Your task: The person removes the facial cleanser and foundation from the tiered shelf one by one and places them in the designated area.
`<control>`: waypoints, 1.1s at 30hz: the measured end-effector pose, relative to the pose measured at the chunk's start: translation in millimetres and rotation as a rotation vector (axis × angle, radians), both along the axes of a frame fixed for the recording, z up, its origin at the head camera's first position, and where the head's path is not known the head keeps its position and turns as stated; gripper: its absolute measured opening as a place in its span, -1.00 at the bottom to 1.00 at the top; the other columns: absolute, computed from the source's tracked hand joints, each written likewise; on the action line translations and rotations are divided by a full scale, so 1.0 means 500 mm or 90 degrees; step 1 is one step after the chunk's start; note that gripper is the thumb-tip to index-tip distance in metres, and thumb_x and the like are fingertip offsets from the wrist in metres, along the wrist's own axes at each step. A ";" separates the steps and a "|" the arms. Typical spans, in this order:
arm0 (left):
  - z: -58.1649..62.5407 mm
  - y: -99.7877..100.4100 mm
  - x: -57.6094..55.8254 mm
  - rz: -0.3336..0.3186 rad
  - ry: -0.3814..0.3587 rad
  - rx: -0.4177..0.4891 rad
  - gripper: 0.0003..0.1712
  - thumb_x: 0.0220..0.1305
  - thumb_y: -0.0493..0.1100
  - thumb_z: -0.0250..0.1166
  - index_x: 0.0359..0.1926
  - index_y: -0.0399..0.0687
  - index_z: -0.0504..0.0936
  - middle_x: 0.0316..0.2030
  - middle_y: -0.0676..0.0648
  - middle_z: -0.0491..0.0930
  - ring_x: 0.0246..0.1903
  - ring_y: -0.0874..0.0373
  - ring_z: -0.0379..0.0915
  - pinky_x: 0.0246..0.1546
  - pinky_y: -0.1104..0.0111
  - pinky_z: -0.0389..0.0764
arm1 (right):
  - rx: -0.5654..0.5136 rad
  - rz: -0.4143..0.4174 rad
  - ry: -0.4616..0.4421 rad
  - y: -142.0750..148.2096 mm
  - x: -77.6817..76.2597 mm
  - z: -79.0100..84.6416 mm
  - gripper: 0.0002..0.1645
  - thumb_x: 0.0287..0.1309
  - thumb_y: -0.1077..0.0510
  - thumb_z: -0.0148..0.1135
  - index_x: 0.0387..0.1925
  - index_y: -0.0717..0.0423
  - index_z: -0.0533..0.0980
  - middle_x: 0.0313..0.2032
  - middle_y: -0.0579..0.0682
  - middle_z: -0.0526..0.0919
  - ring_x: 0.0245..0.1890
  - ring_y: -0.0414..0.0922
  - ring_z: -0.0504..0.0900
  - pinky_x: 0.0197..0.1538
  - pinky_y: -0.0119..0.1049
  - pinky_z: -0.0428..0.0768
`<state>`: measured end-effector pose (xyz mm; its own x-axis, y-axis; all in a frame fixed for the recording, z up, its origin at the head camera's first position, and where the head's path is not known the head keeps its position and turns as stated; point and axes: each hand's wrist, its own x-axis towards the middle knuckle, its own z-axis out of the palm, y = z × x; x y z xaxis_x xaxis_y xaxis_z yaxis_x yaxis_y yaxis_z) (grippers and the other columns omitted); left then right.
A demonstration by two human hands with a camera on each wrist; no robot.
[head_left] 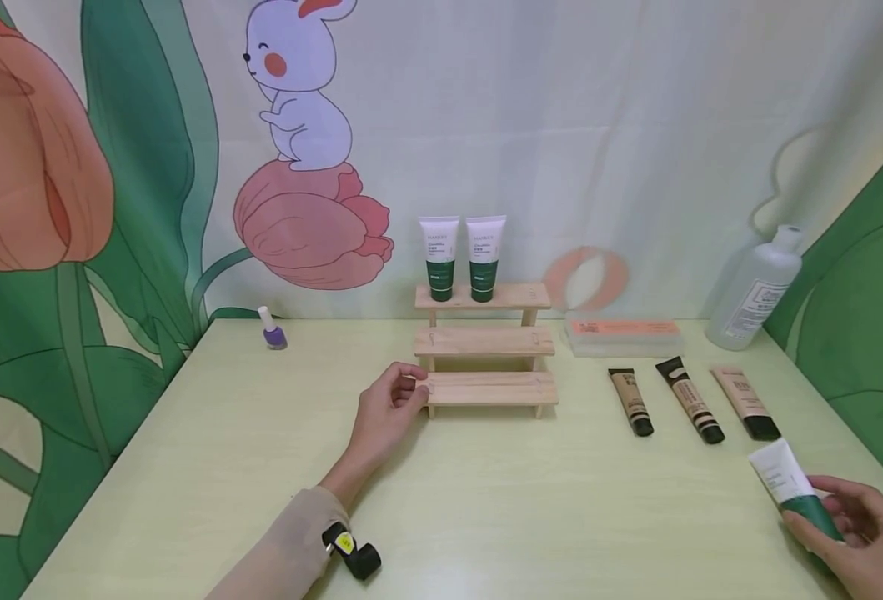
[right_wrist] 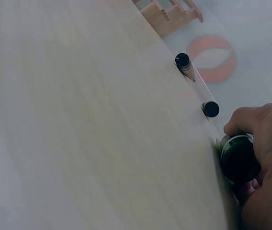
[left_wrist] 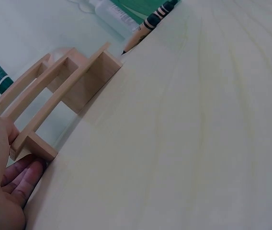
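Note:
A three-step wooden stand [head_left: 486, 388] stands near the back of the table. My left hand [head_left: 384, 417] grips the left end of its lowest step, thumb above and fingers beneath in the left wrist view. Two white-and-green squeeze tubes [head_left: 439, 258] stand upright side by side on the top step, caps down. At the front right, my right hand [head_left: 865, 529] holds a third white-and-green squeeze tube [head_left: 785, 473] between thumb and fingers, its white end tilted up and leftward. In the right wrist view the dark green cap [right_wrist: 240, 160] of this tube faces the camera.
Right of the stand lie a small black-capped tube [head_left: 630, 402], a longer one [head_left: 690, 400] and a pinkish tube [head_left: 745, 403]. Behind them are a flat box [head_left: 624, 337] with an orange label and a leaning clear bottle [head_left: 756, 287]. Purple nail polish [head_left: 274, 332] stands back left.

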<state>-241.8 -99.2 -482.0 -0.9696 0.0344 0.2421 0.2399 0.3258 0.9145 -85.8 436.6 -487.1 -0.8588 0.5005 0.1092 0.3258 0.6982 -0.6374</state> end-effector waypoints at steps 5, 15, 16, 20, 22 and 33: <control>-0.001 0.001 0.000 -0.001 0.000 0.000 -0.81 0.55 -0.21 0.39 0.10 0.03 0.72 -0.11 -0.06 0.75 -0.11 0.11 0.67 -0.05 0.44 0.67 | 0.002 -0.008 0.015 -0.001 0.003 -0.007 -0.23 0.37 0.16 0.54 0.43 0.41 0.42 -0.05 0.26 0.54 -0.39 -0.43 0.32 -0.40 -0.54 0.38; -0.001 -0.001 0.001 -0.002 -0.002 0.001 -0.81 0.55 -0.21 0.39 0.11 0.01 0.72 -0.11 -0.07 0.75 -0.11 0.10 0.67 -0.05 0.44 0.67 | -0.008 -0.069 0.000 -0.003 0.001 -0.008 -0.23 0.34 0.20 0.52 0.46 0.36 0.43 0.13 0.31 0.49 -0.16 -0.13 0.38 -0.21 -0.42 0.32; 0.000 -0.001 0.001 -0.002 -0.001 0.000 -0.81 0.55 -0.22 0.39 0.11 0.01 0.72 -0.11 -0.07 0.75 -0.11 0.11 0.67 -0.05 0.45 0.67 | -0.008 -0.072 0.005 -0.004 0.001 -0.006 -0.24 0.33 0.21 0.52 0.45 0.36 0.43 0.14 0.32 0.48 -0.14 -0.12 0.38 -0.18 -0.39 0.31; 0.000 -0.001 0.001 -0.003 0.003 0.001 -0.81 0.55 -0.22 0.39 0.11 0.01 0.72 -0.11 -0.08 0.75 -0.11 0.10 0.67 -0.06 0.45 0.67 | -0.005 -0.079 0.057 -0.009 0.002 0.005 -0.28 0.28 0.28 0.53 0.40 0.37 0.48 0.11 0.30 0.51 -0.20 -0.47 0.21 -0.10 -0.40 0.25; 0.000 0.000 0.001 -0.004 0.004 0.002 -0.81 0.55 -0.22 0.39 0.11 0.01 0.72 -0.11 -0.08 0.75 -0.11 0.10 0.67 -0.06 0.45 0.67 | -0.008 -0.081 0.074 -0.013 0.001 0.012 -0.29 0.27 0.29 0.52 0.39 0.37 0.48 0.12 0.32 0.52 -0.20 -0.55 0.16 -0.06 -0.42 0.23; 0.002 -0.001 0.001 -0.001 -0.001 0.005 -0.81 0.54 -0.21 0.40 0.11 0.02 0.72 -0.10 -0.07 0.76 -0.11 0.10 0.68 -0.06 0.45 0.67 | -0.065 -0.078 0.151 -0.022 -0.007 0.044 -0.42 0.34 0.18 0.48 0.25 -0.39 0.52 -0.14 -0.76 0.25 -0.09 -0.69 0.19 0.01 -0.23 0.19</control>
<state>-241.3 -99.5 -481.2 -0.9700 0.0346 0.2406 0.2389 0.3188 0.9172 -89.6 425.6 -465.3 -0.7481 0.6173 0.2436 0.2367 0.5912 -0.7710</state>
